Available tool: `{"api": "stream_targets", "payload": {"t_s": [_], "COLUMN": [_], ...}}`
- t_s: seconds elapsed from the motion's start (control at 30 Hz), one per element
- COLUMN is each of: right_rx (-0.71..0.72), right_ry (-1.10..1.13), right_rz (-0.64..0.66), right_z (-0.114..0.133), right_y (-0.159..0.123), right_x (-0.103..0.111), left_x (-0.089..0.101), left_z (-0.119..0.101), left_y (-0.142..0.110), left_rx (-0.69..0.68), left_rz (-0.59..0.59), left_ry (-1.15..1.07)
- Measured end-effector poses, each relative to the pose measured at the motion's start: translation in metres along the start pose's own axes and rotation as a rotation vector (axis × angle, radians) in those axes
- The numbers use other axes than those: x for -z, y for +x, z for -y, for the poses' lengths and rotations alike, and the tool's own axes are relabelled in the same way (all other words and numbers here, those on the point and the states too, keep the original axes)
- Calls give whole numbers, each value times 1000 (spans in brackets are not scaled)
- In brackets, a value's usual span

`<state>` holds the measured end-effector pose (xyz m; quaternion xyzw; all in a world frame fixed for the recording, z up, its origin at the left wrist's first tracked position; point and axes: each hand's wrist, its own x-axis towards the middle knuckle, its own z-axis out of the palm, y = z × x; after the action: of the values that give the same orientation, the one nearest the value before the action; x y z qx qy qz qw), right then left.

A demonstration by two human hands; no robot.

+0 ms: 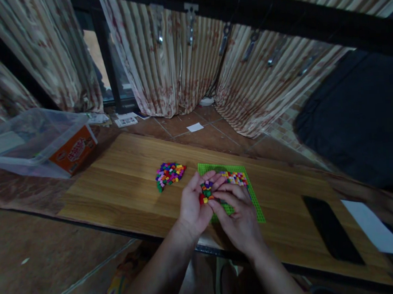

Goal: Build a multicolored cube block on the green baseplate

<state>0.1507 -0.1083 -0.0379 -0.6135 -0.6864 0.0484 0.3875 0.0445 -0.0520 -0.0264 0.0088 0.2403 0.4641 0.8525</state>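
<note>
My left hand (194,205) is cupped palm up, and in it lies a small heap of toy building bricks (206,188) in green, red, yellow, orange and purple. Over that palm, my right hand (238,213) has its thumb and forefinger pinched at a small orange brick (211,197). Both hands hover above a green studded baseplate (258,209), covering much of it. Rows of multicoloured bricks (235,178) sit on the plate's far part, partly hidden by my right fingers. Left of the plate, a loose pile of coloured bricks (169,173) lies on the wooden board.
The wooden board (119,183) carries a black flat object (333,229) at right, beside a white sheet (376,224). A clear plastic bin (39,143) with an orange label stands at left. Behind are striped curtains (178,68) and a dark padded item (354,119).
</note>
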Motion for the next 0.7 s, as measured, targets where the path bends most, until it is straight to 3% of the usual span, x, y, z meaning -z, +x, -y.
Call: {"api": "stream_targets", "payload": {"t_s": [0.2, 0.4, 0.53, 0.7], "right_rx": [-61, -122, -161, -106], "right_ry": [117, 318, 284, 148], "right_rz": [-1, -130, -200, -176], "right_z": [2, -6, -17, -20], "right_y": [-1, 3, 5, 4], "right_x": [-2, 8, 11, 12], "left_x": [-2, 1, 8, 9], "left_z": [1, -1, 1, 9], "left_y": [-1, 3, 4, 1], "left_rx": [-8, -70, -52, -25], "left_rz": [-1, -101, -151, -32], "left_ry": [44, 3, 225, 533]}}
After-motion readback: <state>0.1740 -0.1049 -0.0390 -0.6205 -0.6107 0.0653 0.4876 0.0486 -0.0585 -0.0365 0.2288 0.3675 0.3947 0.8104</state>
